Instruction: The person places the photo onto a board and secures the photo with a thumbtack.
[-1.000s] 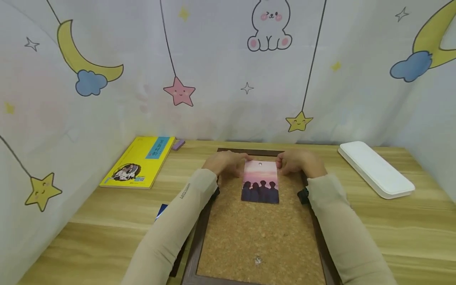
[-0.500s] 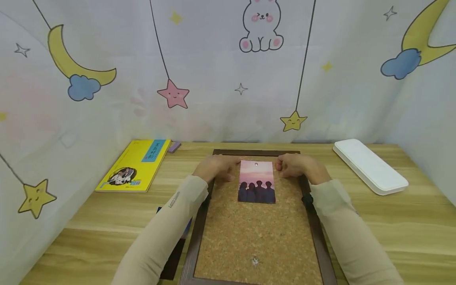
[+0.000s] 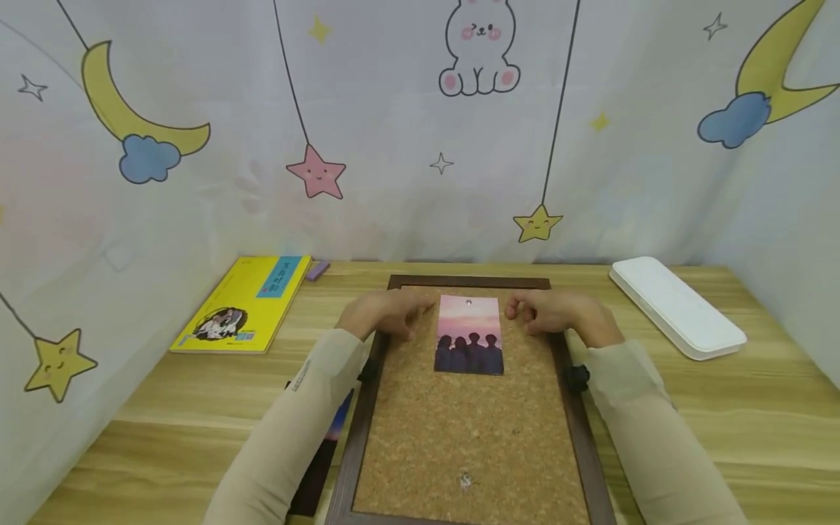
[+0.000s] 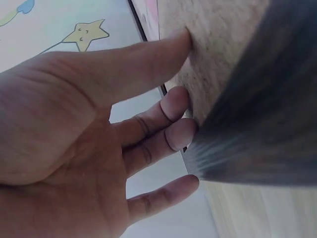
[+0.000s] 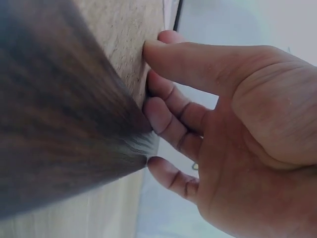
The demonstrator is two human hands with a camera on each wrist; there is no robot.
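A photo (image 3: 469, 339) of several silhouetted people under a pink sky lies upright on the upper part of a cork board (image 3: 472, 430) with a dark wooden frame. A small shiny pin (image 3: 469, 302) sits at its top middle. My left hand (image 3: 387, 312) is just left of the photo, its fingers loosely bent over cork and frame. On the other side, my right hand (image 3: 558, 313) hovers near the photo's upper right edge. Both wrist views show bent fingertips right at the cork and frame edge, with nothing held in the left hand (image 4: 84, 124) or right hand (image 5: 237, 119).
Low on the cork is a small clear pin (image 3: 465, 480). Partly under the left sleeve lie dark blue picture cards (image 3: 318, 467). A yellow book (image 3: 243, 306) and purple eraser (image 3: 318, 270) are at the back left, a white case (image 3: 679, 306) at the right. A printed curtain (image 3: 394, 109) stands behind.
Both hands have drawn outward from the photo's upper edges, the left one leftward and the right one rightward. The photo stays on the cork. The head view has shifted slightly.
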